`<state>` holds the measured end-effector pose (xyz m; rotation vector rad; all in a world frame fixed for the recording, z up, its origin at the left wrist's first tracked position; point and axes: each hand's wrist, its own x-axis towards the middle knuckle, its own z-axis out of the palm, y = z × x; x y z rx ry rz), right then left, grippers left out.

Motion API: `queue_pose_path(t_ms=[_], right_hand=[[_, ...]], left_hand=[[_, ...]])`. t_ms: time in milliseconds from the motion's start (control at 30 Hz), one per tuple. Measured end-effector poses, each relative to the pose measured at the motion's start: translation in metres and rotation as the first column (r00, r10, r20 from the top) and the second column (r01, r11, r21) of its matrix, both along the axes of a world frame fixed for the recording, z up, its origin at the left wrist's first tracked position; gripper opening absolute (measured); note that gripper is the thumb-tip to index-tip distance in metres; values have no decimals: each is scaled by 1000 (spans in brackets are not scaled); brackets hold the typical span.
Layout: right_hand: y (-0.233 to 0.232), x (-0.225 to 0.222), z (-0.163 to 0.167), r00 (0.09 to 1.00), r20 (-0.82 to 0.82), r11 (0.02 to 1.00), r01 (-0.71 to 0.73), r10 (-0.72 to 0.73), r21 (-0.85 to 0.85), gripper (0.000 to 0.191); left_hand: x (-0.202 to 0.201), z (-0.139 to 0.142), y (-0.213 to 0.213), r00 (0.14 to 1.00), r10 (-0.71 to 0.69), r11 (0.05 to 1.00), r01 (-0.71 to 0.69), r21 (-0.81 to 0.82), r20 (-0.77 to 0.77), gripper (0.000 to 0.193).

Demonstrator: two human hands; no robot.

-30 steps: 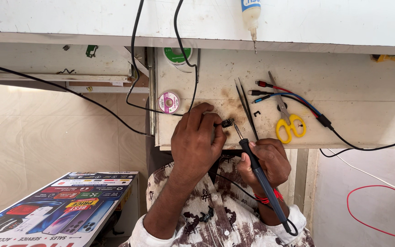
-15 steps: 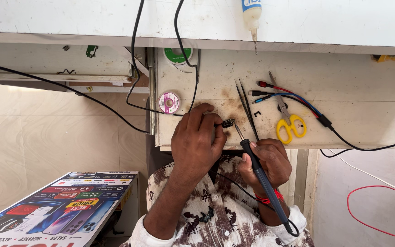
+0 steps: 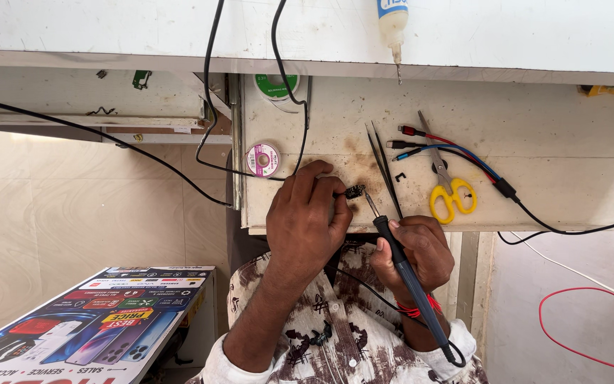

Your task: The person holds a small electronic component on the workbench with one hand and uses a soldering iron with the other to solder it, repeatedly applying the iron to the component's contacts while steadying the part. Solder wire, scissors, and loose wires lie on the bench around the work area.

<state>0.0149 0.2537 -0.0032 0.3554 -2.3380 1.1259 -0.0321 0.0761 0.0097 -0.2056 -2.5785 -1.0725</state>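
Black, tiny part [image 3: 354, 190] sits pinched in the left hand [image 3: 307, 224] grip, fingertips closed tight on it, pressed to the scorched patch of the table [image 3: 548, 185] at frame centre. Right hand [image 3: 421, 252] grip is wrapped shut round the soldering iron [image 3: 406, 274], tip just beside the part, almost touching; can't tell if there's contact. Vs 1 s ago: barely any change; both hands hold the same spots, the iron handle only a touch lower in frame. Reads as steady work on one joint, w/ nothing repositioned.

Outward: tweezers [image 3: 384, 167] lie just above the tip, yellow scissors [image 3: 450, 193] to the right, probe leads [image 3: 449, 146] near them. Small solder-wick reel [image 3: 262, 159] left of centre, green spool [image 3: 276, 86] above it, glue bottle [image 3: 392, 25] at top. Printed poster [image 3: 94, 320] lower left, red wire [image 3: 591, 320] lower right.
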Motion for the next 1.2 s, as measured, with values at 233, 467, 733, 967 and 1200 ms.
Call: queue_pose_path(t_ms=[233,467,733,967,1200], right_hand=[[0,-1,-1,1000,-8,1000,-13,13,-2,19],[0,0,-1,1000,3,1000,2,-2,5,19],[0,2,-1,1000,14,1000,23,-23,-16,19],[0,1,-1,1000,9,1000,4,-4,-11,18],[0,0,-1,1000,5,1000,-1,1,-11,18]], left_hand=[[0,-1,0,1000,2,1000,-2,-1,-12,15],[-1,-1,-1,1000,1,1000,-1,-8,-17,15],[0,-1,-1,1000,-9,1000,9,0,-2,15],[0,-1,-1,1000,-5,1000,5,-2,-9,16],[1,-1,-1,1000,-14,1000,14,2,8,16]])
